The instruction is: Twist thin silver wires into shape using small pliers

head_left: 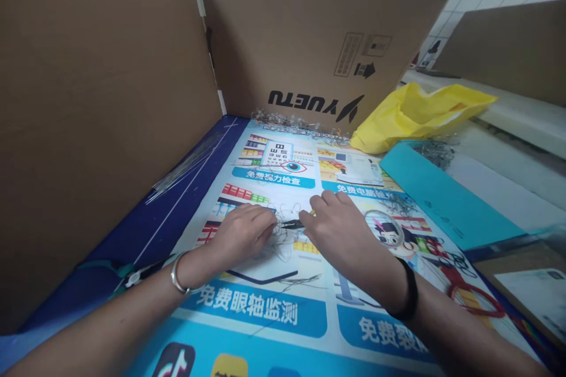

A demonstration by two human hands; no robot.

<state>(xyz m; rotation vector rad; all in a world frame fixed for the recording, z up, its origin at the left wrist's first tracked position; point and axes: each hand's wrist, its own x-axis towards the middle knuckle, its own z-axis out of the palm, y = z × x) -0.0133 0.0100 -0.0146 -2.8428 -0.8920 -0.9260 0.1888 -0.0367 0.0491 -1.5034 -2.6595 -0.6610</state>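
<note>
Near the middle of the poster-covered table, my left hand (pixel 245 230) is closed, its fingertips pinching thin silvery wire (pixel 283 238) bent into loose loops. Facing it, my right hand (pixel 338 230) is wrapped around a pair of pliers (pixel 292 224) with dark pointed jaws and a bit of yellow handle showing. The jaws point left and meet the wire close to my left fingertips; whether they grip it I cannot tell. Below my hands lie a few straight dark wires (pixel 292 285) on the poster (pixel 305 315).
Cardboard panels (pixel 283 29) wall off the left and back. Wire scraps (pixel 300 122) line the back edge. At right are a yellow bag (pixel 407 115), a turquoise box flap (pixel 446 194) and a red wire coil (pixel 475 300). Green-handled pliers (pixel 132 277) and straight wires (pixel 186 168) lie left.
</note>
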